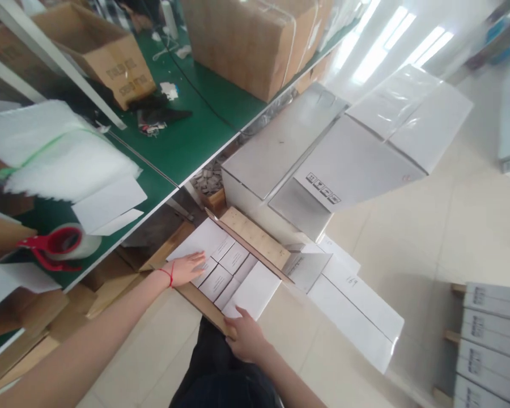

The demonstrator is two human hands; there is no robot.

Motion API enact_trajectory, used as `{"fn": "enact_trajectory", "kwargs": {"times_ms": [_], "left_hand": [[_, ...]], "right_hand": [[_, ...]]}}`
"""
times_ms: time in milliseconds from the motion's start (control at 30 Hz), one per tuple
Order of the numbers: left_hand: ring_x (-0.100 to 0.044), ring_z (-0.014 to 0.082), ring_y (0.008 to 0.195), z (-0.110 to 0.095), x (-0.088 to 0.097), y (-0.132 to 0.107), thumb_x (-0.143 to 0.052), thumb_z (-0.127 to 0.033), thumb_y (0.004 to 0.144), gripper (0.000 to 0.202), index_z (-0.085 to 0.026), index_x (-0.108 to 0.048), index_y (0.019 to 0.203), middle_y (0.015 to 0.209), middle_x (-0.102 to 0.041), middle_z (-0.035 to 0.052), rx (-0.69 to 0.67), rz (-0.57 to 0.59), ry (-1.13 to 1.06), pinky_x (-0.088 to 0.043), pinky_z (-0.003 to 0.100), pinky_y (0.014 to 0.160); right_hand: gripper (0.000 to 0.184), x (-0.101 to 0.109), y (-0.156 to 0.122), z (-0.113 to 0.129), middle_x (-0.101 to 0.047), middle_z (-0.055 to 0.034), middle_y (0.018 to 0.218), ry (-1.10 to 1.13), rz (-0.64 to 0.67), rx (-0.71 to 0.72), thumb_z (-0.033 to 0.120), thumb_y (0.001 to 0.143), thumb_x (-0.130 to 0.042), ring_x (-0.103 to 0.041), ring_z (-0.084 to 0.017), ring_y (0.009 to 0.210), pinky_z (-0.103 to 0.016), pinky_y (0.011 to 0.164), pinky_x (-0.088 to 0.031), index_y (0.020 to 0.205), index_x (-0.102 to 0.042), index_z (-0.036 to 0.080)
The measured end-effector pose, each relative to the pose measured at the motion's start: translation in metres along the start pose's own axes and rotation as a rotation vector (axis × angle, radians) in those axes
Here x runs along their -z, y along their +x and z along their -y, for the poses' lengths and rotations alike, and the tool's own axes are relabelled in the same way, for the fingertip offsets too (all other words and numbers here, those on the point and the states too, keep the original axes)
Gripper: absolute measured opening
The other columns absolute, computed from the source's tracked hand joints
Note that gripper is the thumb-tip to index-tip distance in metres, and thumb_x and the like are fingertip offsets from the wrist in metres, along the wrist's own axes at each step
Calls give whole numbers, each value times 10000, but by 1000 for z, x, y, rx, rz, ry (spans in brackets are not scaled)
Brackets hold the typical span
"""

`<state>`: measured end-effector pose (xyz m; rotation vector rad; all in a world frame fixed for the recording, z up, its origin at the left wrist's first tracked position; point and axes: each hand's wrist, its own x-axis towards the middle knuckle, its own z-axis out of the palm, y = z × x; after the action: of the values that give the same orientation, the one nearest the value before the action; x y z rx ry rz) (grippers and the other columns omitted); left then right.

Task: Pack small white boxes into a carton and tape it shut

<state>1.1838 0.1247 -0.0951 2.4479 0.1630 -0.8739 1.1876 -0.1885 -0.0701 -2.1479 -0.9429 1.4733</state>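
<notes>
In front of my legs is an open carton (258,286) with a white inner face on its end flaps and brown cardboard along its long edges. Several small white boxes (218,281) with fine print lie packed in rows inside it. My left hand (189,268), a red string at the wrist, rests flat with fingers stretched over the left flap and the nearest small boxes. At the carton's near right corner, my right hand (244,335) grips the brown flap (208,307), thumb on top; its other fingers are partly hidden.
On the left, a green table (204,119) bears a red tape dispenser (63,243), white foam sheets (59,153) and brown cartons (242,42). Large white cartons (357,164) stand beyond my carton. Stacked boxes (493,340) sit at the lower right.
</notes>
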Motion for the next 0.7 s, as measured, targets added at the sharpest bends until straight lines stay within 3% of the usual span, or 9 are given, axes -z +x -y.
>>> {"fn": "enact_trajectory", "kwargs": {"times_ms": [67,133,233,300,400,467,533,600,700], "left_hand": [[-558,224,1381,7,12,-4,-463,-487,970,561,-154,-602,1400,1486,-589,112,0,-87,-65,-390,334,1198],[-582,227,1348,19,24,-13,-372,-536,1009,581,-171,-576,1412,1452,-626,102,34,-236,-114,-393,360,1196],[-518,259,1401,45,29,-27,-419,-572,986,630,-145,-506,1441,1483,-583,144,137,-622,-261,-330,425,1240],[-496,313,1414,65,19,-27,-595,-624,870,778,-101,-491,1436,1492,-554,199,253,-760,-450,-329,464,1239],[-583,366,1325,89,-12,-11,-721,-666,720,851,-77,-603,1323,1403,-629,224,374,-643,-689,-447,461,1149],[-679,340,1194,96,-36,5,-699,-678,736,736,-115,-697,1210,1255,-733,172,377,-575,-774,-533,405,1044],[-711,300,1138,97,-58,17,-660,-682,781,655,-163,-739,1174,1182,-772,116,386,-565,-840,-551,351,1000],[-697,288,1172,95,-74,22,-642,-686,809,634,-203,-744,1206,1199,-771,90,429,-593,-875,-532,343,1025],[-680,292,1201,91,-89,19,-656,-693,808,613,-245,-754,1215,1201,-772,70,512,-638,-898,-514,350,1047]], "right_hand": [[254,10,8,-21,-737,-7,919,134,3,2,265,789,-653,-669,-266,993,-335,901,-505,1020,-757,248],[92,21,20,-43,-631,28,686,200,-15,-91,298,767,-678,-640,-218,786,-276,700,-456,751,-709,213],[254,28,35,-66,-499,30,598,126,-136,-255,367,765,-705,-568,-203,688,-280,610,-351,636,-566,198],[275,21,37,-74,-531,25,646,62,-299,-376,439,765,-722,-567,-214,689,-298,624,-359,727,-568,214],[475,-6,29,-81,-636,-44,799,-67,-649,-424,627,686,-770,-622,-300,824,-392,757,-462,872,-595,227],[762,-26,24,-88,-670,-171,1037,-102,-884,-483,767,609,-765,-608,-416,1043,-523,892,-474,1082,-617,188],[1087,-43,23,-97,-623,-279,1224,75,-1018,-653,876,519,-737,-554,-501,1183,-617,927,-472,1287,-556,129],[1203,-53,26,-106,-645,-293,1224,446,-957,-726,915,427,-742,-585,-508,1174,-608,903,-520,1292,-559,100],[1009,-55,29,-118,-731,-213,1116,833,-726,-639,827,427,-836,-681,-431,1069,-480,821,-603,1132,-626,135]]}}
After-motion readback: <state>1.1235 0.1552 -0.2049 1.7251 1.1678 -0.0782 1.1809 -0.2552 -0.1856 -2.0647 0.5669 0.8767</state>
